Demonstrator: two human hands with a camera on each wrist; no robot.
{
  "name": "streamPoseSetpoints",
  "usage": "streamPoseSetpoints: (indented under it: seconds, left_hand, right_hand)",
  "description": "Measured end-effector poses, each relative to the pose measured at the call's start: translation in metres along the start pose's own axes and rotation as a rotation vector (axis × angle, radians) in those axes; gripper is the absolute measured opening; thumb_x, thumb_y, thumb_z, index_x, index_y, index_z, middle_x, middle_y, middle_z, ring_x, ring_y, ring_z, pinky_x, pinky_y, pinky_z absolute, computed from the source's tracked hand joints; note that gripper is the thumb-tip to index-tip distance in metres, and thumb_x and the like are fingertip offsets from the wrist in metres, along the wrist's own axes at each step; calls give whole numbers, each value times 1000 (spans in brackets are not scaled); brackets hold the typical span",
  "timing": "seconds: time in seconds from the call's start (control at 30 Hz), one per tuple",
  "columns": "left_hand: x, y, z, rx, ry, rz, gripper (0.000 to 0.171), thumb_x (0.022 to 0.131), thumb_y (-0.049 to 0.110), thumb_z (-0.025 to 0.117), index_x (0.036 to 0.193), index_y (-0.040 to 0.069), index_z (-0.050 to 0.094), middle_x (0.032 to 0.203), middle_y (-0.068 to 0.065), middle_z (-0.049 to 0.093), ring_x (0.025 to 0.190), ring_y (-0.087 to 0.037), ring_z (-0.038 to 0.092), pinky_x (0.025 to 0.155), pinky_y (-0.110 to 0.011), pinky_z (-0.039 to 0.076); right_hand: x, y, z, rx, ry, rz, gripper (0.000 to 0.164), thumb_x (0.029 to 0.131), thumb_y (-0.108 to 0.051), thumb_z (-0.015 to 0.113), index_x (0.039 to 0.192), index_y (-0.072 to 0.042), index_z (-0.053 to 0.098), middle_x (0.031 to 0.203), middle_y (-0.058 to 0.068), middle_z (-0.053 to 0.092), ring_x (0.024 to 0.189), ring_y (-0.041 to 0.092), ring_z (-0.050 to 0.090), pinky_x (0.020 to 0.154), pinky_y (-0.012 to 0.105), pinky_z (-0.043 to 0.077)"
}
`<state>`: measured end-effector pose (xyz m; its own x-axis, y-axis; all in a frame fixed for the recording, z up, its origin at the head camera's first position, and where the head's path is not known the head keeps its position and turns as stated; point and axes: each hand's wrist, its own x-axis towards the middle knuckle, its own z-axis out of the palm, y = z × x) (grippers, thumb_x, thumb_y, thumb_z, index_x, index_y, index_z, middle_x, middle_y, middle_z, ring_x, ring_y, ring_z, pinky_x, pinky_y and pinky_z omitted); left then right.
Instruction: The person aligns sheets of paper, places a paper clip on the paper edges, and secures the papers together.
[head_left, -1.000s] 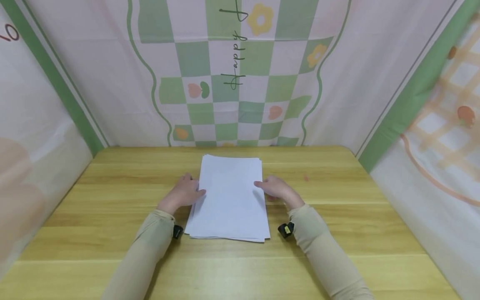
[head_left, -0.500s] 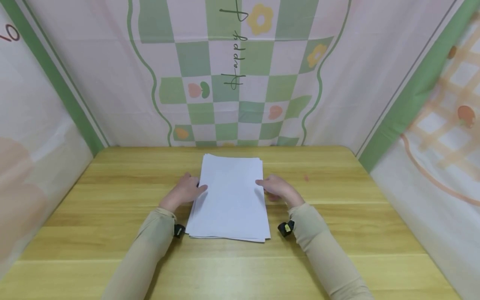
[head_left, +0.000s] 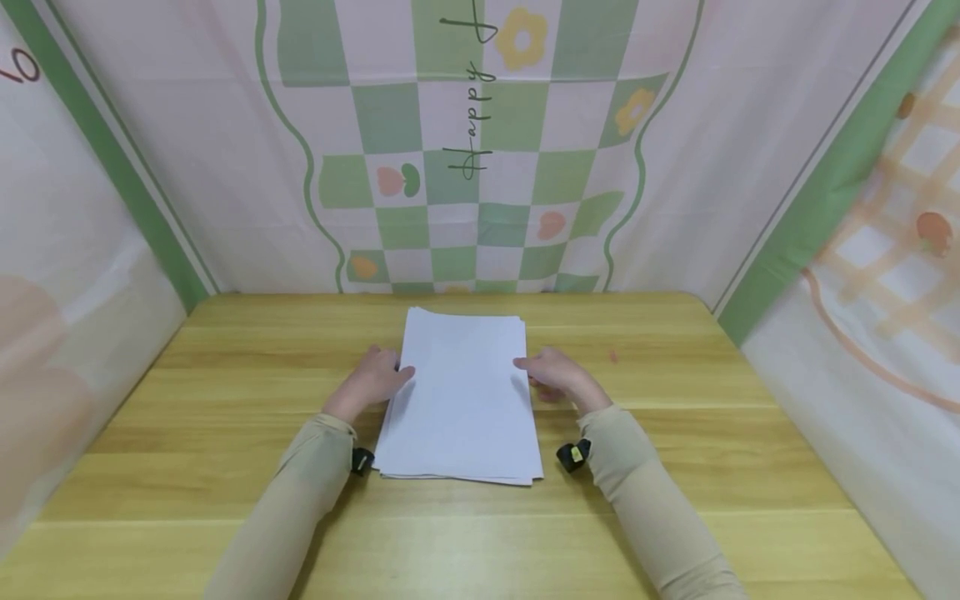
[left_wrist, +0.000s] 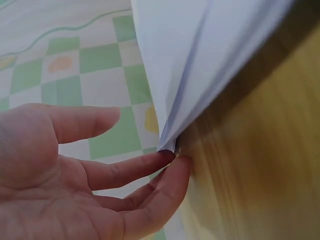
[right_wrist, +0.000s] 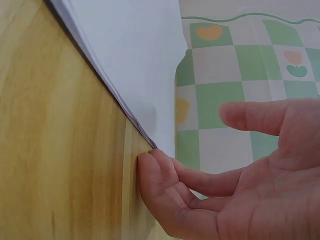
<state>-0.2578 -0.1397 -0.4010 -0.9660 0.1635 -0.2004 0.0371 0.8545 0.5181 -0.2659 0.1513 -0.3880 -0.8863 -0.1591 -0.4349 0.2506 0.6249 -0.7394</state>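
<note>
The paper sheets [head_left: 461,408] are plain white. I find the table [head_left: 225,417] yellow-brown, streaked with wood grain; both sleeves [head_left: 292,492] plain beige; the wrist devices [head_left: 573,457] black, the right showing a yellow patch. The back cloth [head_left: 510,112] bears green-and-white checks, yellow flowers [head_left: 510,55] and dark script; the right-hand cloth [head_left: 862,283], pale orange plaid, edged green.

Soft shadows on paper [head_left: 461,404]; faint glare on table [head_left: 480,546].
</note>
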Motion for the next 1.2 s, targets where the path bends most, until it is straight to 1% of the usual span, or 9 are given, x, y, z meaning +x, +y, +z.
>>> streamPoseSetpoints:
  seconds: [0.07, 0.13, 0.23, 0.33, 0.5, 0.57, 0.83, 1.07, 1.2]
  left_hand:
    - [0, 1, 0, -17, -1, -18, 36, 98, 31, 49, 103, -2, 62, 116, -24, 57, 89, -28, 55, 66, -32, 47]
    - [0, 2, 1, -29, -5, -32, 36, 98, 31, 49, 106, -2, 61, 106, -20, 59, 79, -24, 54, 62, -30, 46]
    - [1, 3, 1, -28, -6, -44, 37, 97, 31, 49, 109, -2, 61, 93, -15, 58, 76, -22, 54, 60, -28, 45]
    - [1, 3, 1, -26, -11, -34, 37, 97, 29, 49, 111, -3, 60, 89, -13, 57, 75, -22, 54, 59, -28, 45]
    - [1, 4, -1, -41, -16, -29, 36, 97, 26, 50, 114, -5, 58, 88, -13, 59, 75, -22, 55, 59, -28, 46]
    - [0, 4, -1, -50, -16, -31, 35, 97, 26, 50, 113, -5, 58, 88, -13, 58, 75, -22, 55, 59, -28, 45]
    - [0, 3, -1, -70, -5, -4, 25, 96, 22, 52, 102, -1, 60, 85, -12, 59, 73, -21, 54, 58, -27, 45]
    - [1, 2, -1, -77, 6, -5, 28, 95, 21, 54, 109, -3, 59, 97, -15, 62, 80, -22, 57, 64, -30, 49]
    - [1, 2, -1, -75, 5, -9, 30, 95, 21, 54, 112, -3, 59, 102, -16, 62, 83, -23, 58, 67, -31, 50]
  right_hand:
    - [-1, -1, 0, 9, 0, 12, 39, 97, -34, 49, 65, -16, 37, 62, -3, 41, 54, 11, 40, 62, 26, 48]
    - [-2, -1, 0, 15, -1, 23, 35, 97, -34, 49, 69, -14, 40, 65, -2, 43, 56, 11, 42, 63, 26, 48]
    - [-1, -1, -1, 23, -8, 26, 33, 97, -34, 48, 74, -12, 42, 66, -2, 43, 58, 11, 43, 64, 27, 49]
    - [0, 0, -2, 32, -12, 24, 34, 97, -34, 48, 72, -12, 42, 65, -2, 44, 58, 11, 42, 65, 27, 50]
    - [2, 1, -3, 57, -24, 13, 42, 98, -34, 48, 61, -15, 38, 62, -2, 44, 53, 10, 36, 64, 27, 49]
    - [3, 1, -3, 64, -26, 10, 43, 98, -34, 48, 61, -14, 38, 62, -2, 44, 53, 10, 36, 63, 27, 48]
    - [5, 1, -3, 71, -14, 29, 36, 97, -35, 49, 72, -9, 45, 68, 0, 47, 61, 11, 43, 64, 28, 50]
    - [6, 0, -4, 87, -18, 27, 37, 97, -35, 49, 71, -10, 41, 65, -1, 42, 58, 11, 39, 65, 28, 50]
    - [4, -3, -4, 90, -13, 43, 33, 97, -35, 50, 76, -11, 42, 71, 0, 43, 64, 12, 42, 68, 30, 51]
